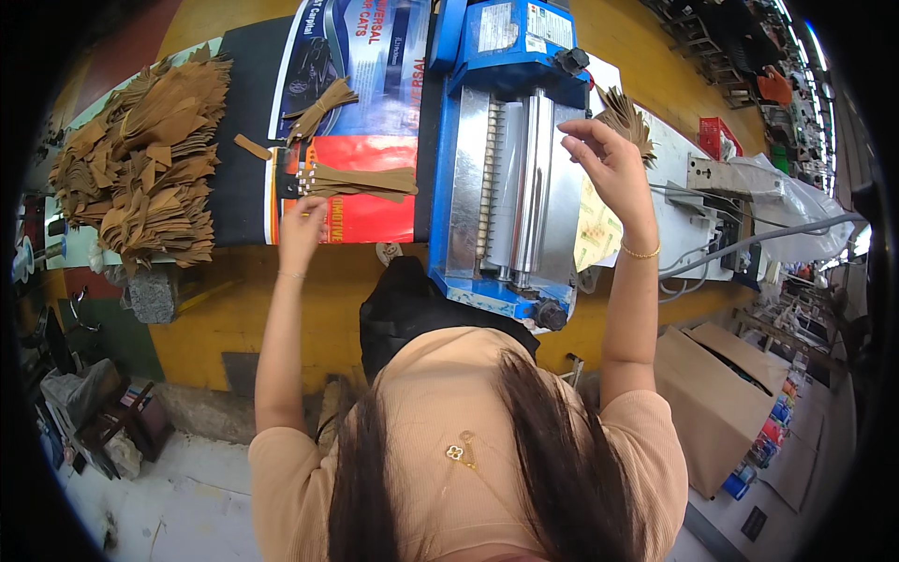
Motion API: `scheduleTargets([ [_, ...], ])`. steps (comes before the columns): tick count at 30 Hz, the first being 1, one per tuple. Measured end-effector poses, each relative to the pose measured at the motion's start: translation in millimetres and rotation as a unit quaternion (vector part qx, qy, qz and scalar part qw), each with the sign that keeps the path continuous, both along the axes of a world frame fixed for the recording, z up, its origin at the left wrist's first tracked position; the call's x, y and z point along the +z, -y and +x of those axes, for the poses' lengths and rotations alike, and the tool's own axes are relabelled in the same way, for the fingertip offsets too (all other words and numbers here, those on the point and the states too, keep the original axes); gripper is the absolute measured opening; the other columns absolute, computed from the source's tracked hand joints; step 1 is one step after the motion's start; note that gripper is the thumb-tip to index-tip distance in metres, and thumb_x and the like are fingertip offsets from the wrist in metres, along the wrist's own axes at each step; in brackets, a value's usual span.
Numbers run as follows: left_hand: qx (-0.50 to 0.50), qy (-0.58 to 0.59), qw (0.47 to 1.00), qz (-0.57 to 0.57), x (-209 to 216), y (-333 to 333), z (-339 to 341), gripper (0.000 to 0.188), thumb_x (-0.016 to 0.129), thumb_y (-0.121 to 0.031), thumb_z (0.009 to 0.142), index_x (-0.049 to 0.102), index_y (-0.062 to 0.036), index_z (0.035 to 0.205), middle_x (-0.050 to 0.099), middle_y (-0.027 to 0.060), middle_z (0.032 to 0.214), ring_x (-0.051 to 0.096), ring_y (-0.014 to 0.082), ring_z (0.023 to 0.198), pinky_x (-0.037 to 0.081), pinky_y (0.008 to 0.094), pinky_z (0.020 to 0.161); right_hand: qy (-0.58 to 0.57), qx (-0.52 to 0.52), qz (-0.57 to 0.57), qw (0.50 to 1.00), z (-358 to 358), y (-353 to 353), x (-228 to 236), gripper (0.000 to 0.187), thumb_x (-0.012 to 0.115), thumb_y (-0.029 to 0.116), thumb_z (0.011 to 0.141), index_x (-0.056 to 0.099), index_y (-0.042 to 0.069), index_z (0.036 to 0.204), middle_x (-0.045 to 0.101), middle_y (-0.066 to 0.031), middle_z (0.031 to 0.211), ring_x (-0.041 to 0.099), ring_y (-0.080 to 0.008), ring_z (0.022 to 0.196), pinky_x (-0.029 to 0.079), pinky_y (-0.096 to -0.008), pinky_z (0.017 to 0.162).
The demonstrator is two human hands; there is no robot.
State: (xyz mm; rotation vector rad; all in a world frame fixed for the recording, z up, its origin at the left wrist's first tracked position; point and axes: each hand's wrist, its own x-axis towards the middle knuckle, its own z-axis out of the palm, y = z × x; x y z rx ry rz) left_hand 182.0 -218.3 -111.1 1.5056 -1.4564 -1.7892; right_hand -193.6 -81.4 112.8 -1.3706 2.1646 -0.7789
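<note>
My left hand (304,229) is at the near left end of a fanned stack of brown strips (365,181), its fingers curled. What they hold, if anything, is too small to make out. My right hand (607,159) hovers over the right side of a blue machine (510,37) with a shiny metal roller (536,187). Its thumb and index finger are bent with a gap between them, and nothing shows there. A smaller bundle of brown pieces (323,108) and a single short strip (252,147) lie farther off.
A large heap of brown cut pieces (154,150) sits at the left. Under the strips lies a red and blue printed sheet (375,220). Another brown bundle (627,126) is right of the machine, near a grey hose (749,245). A cardboard box (712,412) stands at the lower right.
</note>
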Motion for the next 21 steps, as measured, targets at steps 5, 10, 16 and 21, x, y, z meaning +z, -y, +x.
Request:
scheduleTargets([
  [5, -0.215, -0.037, 0.942, -0.255, 33.5, -68.7, -78.2, 0.031, 0.056, -0.013, 0.089, 0.061, -0.0044, 0.119, 0.056, 0.0134, 0.115, 0.056, 0.0256, 0.104, 0.045, 0.0325, 0.090, 0.048, -0.061, 0.007, 0.997, 6.3, -29.2, -17.5, 0.020, 0.064, 0.013, 0.087, 0.066, 0.000, 0.101, 0.066, -0.0055, 0.077, 0.058, -0.0086, 0.067, 0.046, -0.0235, 0.063],
  [10, -0.273, -0.073, 0.897, -0.341, 51.7, -99.4, -140.8, 0.034, 0.059, -0.013, 0.086, 0.062, -0.0060, 0.118, 0.053, 0.0147, 0.119, 0.049, 0.0313, 0.113, 0.040, 0.0379, 0.097, 0.119, -0.125, -0.034, 0.984, 4.1, -67.8, -22.6, 0.018, 0.062, 0.011, 0.090, 0.065, -0.001, 0.103, 0.067, -0.0034, 0.084, 0.061, -0.0086, 0.073, 0.050, -0.0227, 0.068],
  [16, -0.252, -0.045, 0.878, -0.404, 41.0, -100.8, -166.3, 0.028, 0.067, -0.014, 0.080, 0.066, -0.0055, 0.106, 0.056, 0.0125, 0.111, 0.049, 0.0317, 0.106, 0.041, 0.0394, 0.093, 0.150, -0.168, -0.032, 0.974, -5.6, -106.9, -26.5, 0.020, 0.062, 0.012, 0.090, 0.065, -0.002, 0.104, 0.067, -0.0048, 0.085, 0.060, -0.0087, 0.076, 0.049, -0.0229, 0.069],
  [21, -0.245, -0.036, 0.865, -0.436, 38.7, -94.4, -182.1, 0.018, 0.068, -0.012, 0.079, 0.068, -0.0035, 0.095, 0.057, 0.0084, 0.094, 0.053, 0.0272, 0.092, 0.044, 0.0363, 0.083, 0.183, -0.176, -0.028, 0.967, -8.7, -123.5, -32.9, 0.020, 0.061, 0.013, 0.091, 0.064, -0.002, 0.104, 0.067, -0.0045, 0.086, 0.059, -0.0084, 0.077, 0.048, -0.0227, 0.070],
])
